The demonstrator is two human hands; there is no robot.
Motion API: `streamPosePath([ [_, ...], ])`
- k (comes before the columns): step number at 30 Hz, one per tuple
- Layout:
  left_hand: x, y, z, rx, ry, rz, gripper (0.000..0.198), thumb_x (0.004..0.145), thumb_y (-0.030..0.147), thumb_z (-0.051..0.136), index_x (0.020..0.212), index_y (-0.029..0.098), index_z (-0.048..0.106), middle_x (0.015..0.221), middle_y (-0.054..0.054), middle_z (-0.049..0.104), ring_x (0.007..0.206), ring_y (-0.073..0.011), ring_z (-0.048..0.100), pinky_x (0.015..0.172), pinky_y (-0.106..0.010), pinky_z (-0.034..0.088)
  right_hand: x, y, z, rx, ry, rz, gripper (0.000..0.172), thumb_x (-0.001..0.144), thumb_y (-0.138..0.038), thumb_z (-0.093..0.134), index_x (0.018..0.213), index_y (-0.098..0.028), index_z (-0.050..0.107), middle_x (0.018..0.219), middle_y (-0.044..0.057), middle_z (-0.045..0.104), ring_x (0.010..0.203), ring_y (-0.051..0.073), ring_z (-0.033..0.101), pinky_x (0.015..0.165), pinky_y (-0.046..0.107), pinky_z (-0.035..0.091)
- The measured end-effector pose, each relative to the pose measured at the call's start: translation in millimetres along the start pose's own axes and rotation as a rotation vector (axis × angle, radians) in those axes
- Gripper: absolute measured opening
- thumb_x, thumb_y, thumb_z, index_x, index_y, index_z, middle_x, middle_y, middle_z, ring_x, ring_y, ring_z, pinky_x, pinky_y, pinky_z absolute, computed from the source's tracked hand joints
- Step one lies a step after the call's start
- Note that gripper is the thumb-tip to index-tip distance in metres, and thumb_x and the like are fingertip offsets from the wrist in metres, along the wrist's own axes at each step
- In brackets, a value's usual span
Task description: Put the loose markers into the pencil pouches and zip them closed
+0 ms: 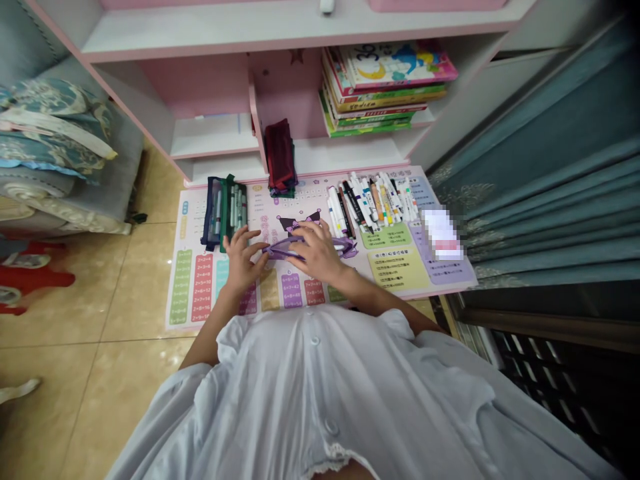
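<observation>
A purple mesh pencil pouch point(281, 248) lies on the printed desk mat, its mouth parted, between my two hands. My left hand point(244, 257) pinches the pouch's left end with thumb and fingers. Across its middle lies my right hand point(317, 252), with fingers curled at the opening and a white pen-like item partly visible beneath them; the fingertips are partly hidden. Beyond my right hand, many loose markers point(373, 203) lie side by side in a pile. Left of my left hand sit a green pouch point(233, 210) and a navy pouch point(211, 217), both with pens inside.
Dark red and other pouches point(280, 157) are stacked at the back of the desk mat point(200, 313), against the pink-and-white shelf point(220, 141). Books point(385, 90) are piled on the shelf. A blurred white-and-pink item point(443, 233) lies at right, beside a blue-green curtain point(500, 167).
</observation>
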State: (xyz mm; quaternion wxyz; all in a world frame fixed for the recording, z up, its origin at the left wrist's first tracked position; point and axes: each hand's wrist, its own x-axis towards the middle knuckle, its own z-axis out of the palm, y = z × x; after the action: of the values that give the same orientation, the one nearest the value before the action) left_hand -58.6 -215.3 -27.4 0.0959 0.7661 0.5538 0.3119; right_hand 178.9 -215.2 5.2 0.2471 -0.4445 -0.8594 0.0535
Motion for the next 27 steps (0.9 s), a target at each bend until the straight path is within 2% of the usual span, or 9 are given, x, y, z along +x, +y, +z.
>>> streamPosePath([
  [3, -1, 0, 1.1, 0.020, 0.000, -0.018, 0.009, 0.089, 0.034, 0.066, 0.093, 0.028, 0.072, 0.131, -0.008, 0.067, 0.144, -0.0324, 0.043, 0.120, -0.062, 0.017, 12, -13, 10, 0.015, -0.012, -0.028, 0.022, 0.092, -0.042, 0.069, 0.098, -0.022, 0.077, 0.126, 0.012, 0.068, 0.133, 0.035, 0.047, 0.119, 0.064, 0.022],
  [7, -2, 0, 2.1, 0.018, 0.017, -0.004, 0.009, 0.089, 0.035, 0.067, 0.091, 0.028, 0.072, 0.130, -0.008, 0.067, 0.143, -0.0322, 0.044, 0.120, -0.062, 0.017, 23, -22, 17, -0.003, -0.059, -0.053, 0.019, 0.092, -0.036, 0.069, 0.097, -0.020, 0.077, 0.128, 0.014, 0.068, 0.135, 0.036, 0.046, 0.117, 0.067, 0.024],
  [13, -2, -1, 0.6, 0.014, 0.025, 0.038, 0.012, 0.091, 0.038, 0.066, 0.092, 0.028, 0.073, 0.130, -0.008, 0.067, 0.143, -0.0326, 0.044, 0.119, -0.063, 0.017, 28, -24, 19, -0.012, -0.049, -0.049, 0.014, 0.093, -0.028, 0.066, 0.098, -0.019, 0.075, 0.130, 0.015, 0.067, 0.137, 0.038, 0.044, 0.116, 0.070, 0.022],
  [19, -2, 3, -3.1, 0.018, 0.014, 0.044, 0.017, 0.093, 0.039, 0.061, 0.095, 0.028, 0.073, 0.130, -0.008, 0.068, 0.144, -0.0309, 0.043, 0.121, -0.061, 0.017, 27, -25, 17, 0.001, -0.055, -0.038, 0.020, 0.097, -0.027, 0.057, 0.106, -0.021, 0.074, 0.130, 0.014, 0.066, 0.138, 0.035, 0.043, 0.118, 0.069, 0.020],
  [27, -2, 3, -2.9, 0.020, 0.014, 0.032, 0.014, 0.092, 0.038, 0.063, 0.095, 0.029, 0.073, 0.130, -0.008, 0.067, 0.144, -0.0304, 0.044, 0.121, -0.061, 0.017, 29, -30, 14, 0.052, -0.057, 0.061, 0.026, 0.099, -0.029, 0.054, 0.089, -0.021, 0.077, 0.126, 0.011, 0.068, 0.137, 0.033, 0.045, 0.119, 0.065, 0.022],
])
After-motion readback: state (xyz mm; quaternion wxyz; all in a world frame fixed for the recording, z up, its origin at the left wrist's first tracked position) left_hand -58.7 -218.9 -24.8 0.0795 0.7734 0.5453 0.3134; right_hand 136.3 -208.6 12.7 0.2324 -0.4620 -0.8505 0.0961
